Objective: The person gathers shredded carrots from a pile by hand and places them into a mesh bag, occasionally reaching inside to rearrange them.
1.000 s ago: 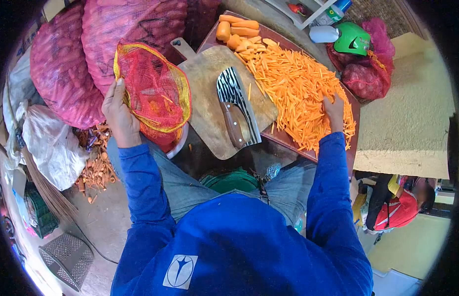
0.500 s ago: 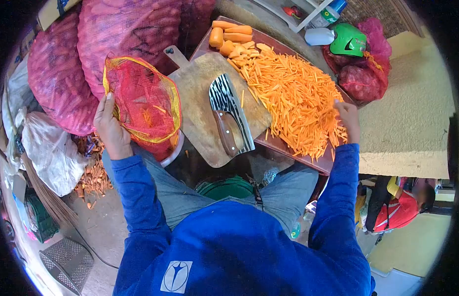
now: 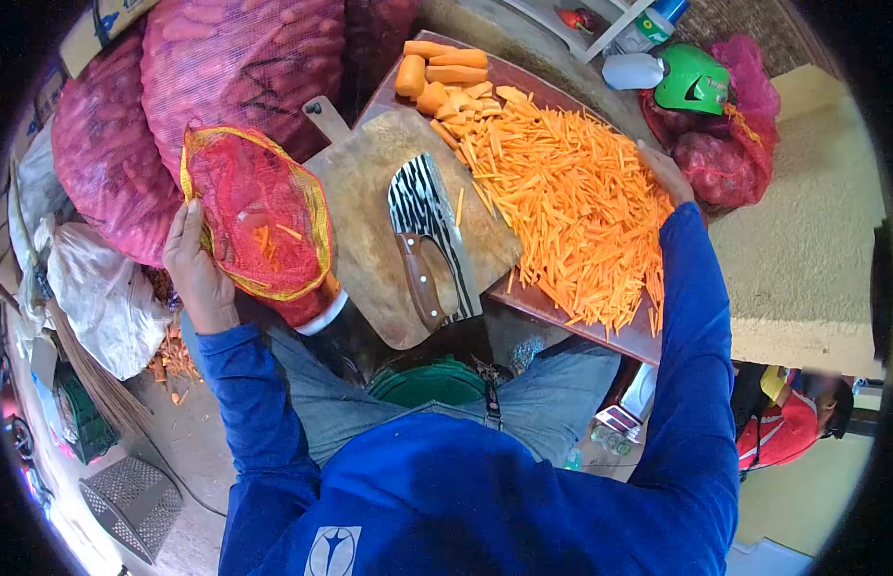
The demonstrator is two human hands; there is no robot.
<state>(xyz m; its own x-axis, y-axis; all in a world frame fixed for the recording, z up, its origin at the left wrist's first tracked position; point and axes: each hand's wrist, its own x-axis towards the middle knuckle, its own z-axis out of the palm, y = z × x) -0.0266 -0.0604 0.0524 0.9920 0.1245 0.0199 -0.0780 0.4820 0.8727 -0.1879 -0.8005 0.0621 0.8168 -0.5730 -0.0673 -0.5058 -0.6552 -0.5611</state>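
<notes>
My left hand (image 3: 199, 274) pinches the yellow rim of a red mesh bag (image 3: 250, 187), whose mouth gapes with a few carrot strips inside. At the far right edge of a heap of carrot strips (image 3: 571, 211), my right hand (image 3: 667, 175) lies with its fingers stretched out against the pile. The heap covers much of a reddish-brown table (image 3: 523, 300). Between bag and heap, a worn wooden cutting board (image 3: 355, 202) carries a cleaver (image 3: 429, 240) with a striped blade and wooden handle. Peeled carrots (image 3: 456, 73) and cut chunks lie at the heap's back end.
Big pink mesh sacks of carrots (image 3: 240, 72) stand at the back left. A green tub (image 3: 432, 382) sits between my knees. Beyond my right hand are a small mesh bag (image 3: 720, 168) and a green container (image 3: 693, 79). A person in red (image 3: 787, 422) is at the right.
My right hand has moved from on top of the carrot strips to the heap's back right edge. My left hand still holds the bag's rim. The view has shifted slightly.
</notes>
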